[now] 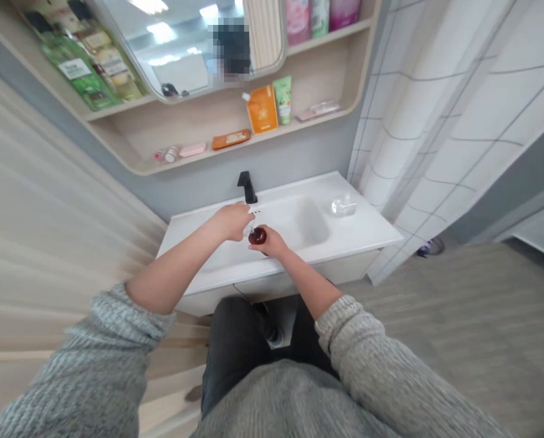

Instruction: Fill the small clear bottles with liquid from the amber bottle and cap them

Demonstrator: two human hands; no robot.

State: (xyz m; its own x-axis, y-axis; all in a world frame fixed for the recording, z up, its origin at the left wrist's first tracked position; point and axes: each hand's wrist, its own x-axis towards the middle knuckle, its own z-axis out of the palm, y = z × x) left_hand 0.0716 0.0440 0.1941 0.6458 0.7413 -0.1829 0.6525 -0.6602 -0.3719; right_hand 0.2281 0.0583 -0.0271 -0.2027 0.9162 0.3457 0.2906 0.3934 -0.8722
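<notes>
Over the front half of the white sink (pixel 226 254), my right hand (pixel 275 242) is wrapped round a small dark reddish-brown bottle (pixel 257 236) with its top facing up toward me. My left hand (pixel 233 221) is close beside it on the left, fingers bent down. Between its fingers and the bottle's top shows a small clear piece (pixel 249 229), whose kind I cannot make out. The left fingertips are partly hidden. Just behind the left hand stands the black faucet (pixel 247 187).
A clear container (pixel 344 206) lies on the counter's right side. Above, the wall shelf (pixel 190 125) bears an orange pouch (pixel 262 109), a green tube (pixel 283 99), an orange packet (pixel 230 139) and a pink bar (pixel 193 149). A beige curtain (pixel 48 213) hangs at left.
</notes>
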